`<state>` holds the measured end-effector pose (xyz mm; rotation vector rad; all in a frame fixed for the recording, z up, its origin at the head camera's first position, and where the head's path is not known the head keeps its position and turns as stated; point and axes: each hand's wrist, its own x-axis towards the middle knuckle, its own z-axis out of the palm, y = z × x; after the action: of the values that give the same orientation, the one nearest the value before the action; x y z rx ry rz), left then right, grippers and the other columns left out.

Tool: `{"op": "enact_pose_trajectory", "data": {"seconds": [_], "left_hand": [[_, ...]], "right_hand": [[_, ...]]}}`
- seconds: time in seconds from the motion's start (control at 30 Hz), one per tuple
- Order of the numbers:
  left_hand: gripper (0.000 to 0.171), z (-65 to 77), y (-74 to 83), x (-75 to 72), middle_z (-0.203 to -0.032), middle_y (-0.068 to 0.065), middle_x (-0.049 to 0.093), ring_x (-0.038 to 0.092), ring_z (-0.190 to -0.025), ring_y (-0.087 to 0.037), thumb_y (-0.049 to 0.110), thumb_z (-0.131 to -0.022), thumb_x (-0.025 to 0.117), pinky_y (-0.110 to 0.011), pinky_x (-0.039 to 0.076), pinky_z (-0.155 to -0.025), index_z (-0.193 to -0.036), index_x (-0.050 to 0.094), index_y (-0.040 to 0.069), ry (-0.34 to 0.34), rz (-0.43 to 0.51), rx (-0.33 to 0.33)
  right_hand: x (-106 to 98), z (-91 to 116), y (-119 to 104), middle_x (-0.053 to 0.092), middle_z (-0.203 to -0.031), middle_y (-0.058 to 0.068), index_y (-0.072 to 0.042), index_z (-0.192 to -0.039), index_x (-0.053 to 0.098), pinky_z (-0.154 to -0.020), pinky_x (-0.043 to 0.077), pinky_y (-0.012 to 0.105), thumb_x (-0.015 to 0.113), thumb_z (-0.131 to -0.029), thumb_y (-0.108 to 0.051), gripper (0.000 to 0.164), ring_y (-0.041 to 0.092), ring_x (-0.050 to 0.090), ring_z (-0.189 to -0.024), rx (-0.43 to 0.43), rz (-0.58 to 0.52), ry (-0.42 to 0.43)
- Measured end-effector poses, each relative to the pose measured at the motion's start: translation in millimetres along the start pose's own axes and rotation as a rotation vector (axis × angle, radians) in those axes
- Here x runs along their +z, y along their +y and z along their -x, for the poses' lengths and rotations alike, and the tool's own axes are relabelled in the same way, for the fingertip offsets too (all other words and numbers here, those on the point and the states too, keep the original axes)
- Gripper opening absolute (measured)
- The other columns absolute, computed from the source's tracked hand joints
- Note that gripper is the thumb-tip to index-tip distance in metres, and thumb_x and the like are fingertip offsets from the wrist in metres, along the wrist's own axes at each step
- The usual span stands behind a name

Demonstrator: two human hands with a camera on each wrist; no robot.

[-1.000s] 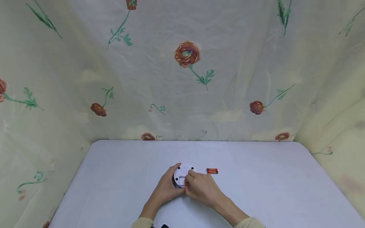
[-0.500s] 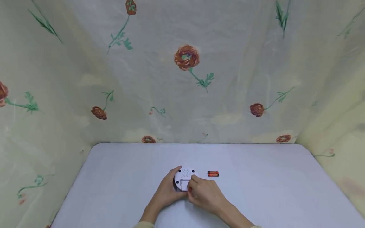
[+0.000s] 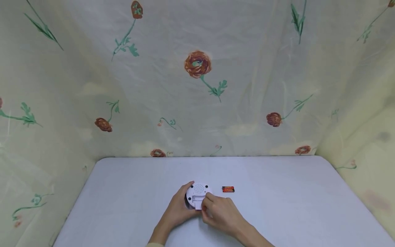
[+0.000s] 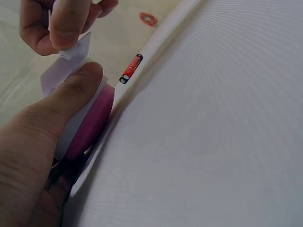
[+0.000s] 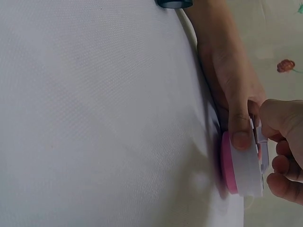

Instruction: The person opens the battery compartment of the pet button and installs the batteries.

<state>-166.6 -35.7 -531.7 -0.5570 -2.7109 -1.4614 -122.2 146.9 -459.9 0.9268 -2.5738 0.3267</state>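
Observation:
In the head view, my left hand (image 3: 178, 208) grips the side of a round device (image 3: 199, 188), its white underside up with speaker holes and dark feet. Pink shows on its lower part in both wrist views. An oblong battery compartment (image 3: 197, 197) lies uncovered, with nothing visible inside. Its white battery cover (image 3: 198, 206) sticks out past the near rim. My right hand (image 3: 223, 212) pinches this cover between thumb and bent forefinger; in the left wrist view the cover (image 4: 59, 73) stands tilted off the underside.
Two red batteries (image 3: 228, 189) lie side by side right of the device, beyond my right hand. The white-covered table (image 3: 277, 206) reaches back to a flowered curtain (image 3: 240, 85), which also hangs on both sides.
The battery cover has moved towards me, out from over the compartment, exposing it. My right hand has drawn back slightly with it. My left hand keeps its hold on the device.

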Motion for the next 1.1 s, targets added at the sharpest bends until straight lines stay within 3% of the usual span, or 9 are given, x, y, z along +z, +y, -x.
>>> {"op": "enact_pose_trajectory", "data": {"seconds": [0.17,0.43,0.93,1.1], "left_hand": [[0.097,0.3,2.2,0.6,-0.141,-0.008,0.048,0.045,-0.132,-0.025,0.039,-0.064,0.085,-0.046,0.037,-0.109,-0.144,0.037,0.015,-0.003,-0.011,-0.016],[0.093,-3.1,3.9,-0.4,-0.14,-0.007,0.05,0.045,-0.133,-0.023,0.023,-0.065,0.084,-0.043,0.037,-0.11,-0.145,0.036,0.017,0.007,-0.043,-0.007],[0.098,-2.5,3.5,0.4,-0.143,-0.005,0.047,0.044,-0.134,-0.023,0.034,-0.065,0.085,-0.043,0.037,-0.109,-0.147,0.033,0.019,-0.006,-0.037,-0.032],[0.102,-1.7,2.6,-2.0,-0.141,-0.007,0.048,0.045,-0.132,-0.023,0.036,-0.064,0.086,-0.043,0.037,-0.109,-0.148,0.031,0.017,0.007,-0.033,-0.009]], "right_hand": [[-3,2,-1,0.048,-0.072,-0.013,-0.02,-0.072,0.06,-0.045,0.029,0.011,0.07,-0.07,-0.019,0.011,-0.004,0.034,-0.055,0.01,-0.01,-0.017],[-3,6,0,0.046,-0.071,-0.014,-0.021,-0.07,0.057,-0.046,0.03,0.009,0.072,-0.065,-0.017,0.016,-0.005,0.035,-0.055,-0.009,-0.003,0.058],[2,19,-1,0.046,-0.071,-0.017,-0.023,-0.069,0.057,-0.046,0.03,0.01,0.072,-0.065,-0.019,0.016,-0.006,0.035,-0.055,0.021,-0.006,0.066],[-2,23,-2,0.047,-0.072,-0.015,-0.021,-0.072,0.057,-0.048,0.031,0.009,0.071,-0.07,-0.019,0.015,-0.006,0.034,-0.056,0.053,-0.058,-0.009]]}}
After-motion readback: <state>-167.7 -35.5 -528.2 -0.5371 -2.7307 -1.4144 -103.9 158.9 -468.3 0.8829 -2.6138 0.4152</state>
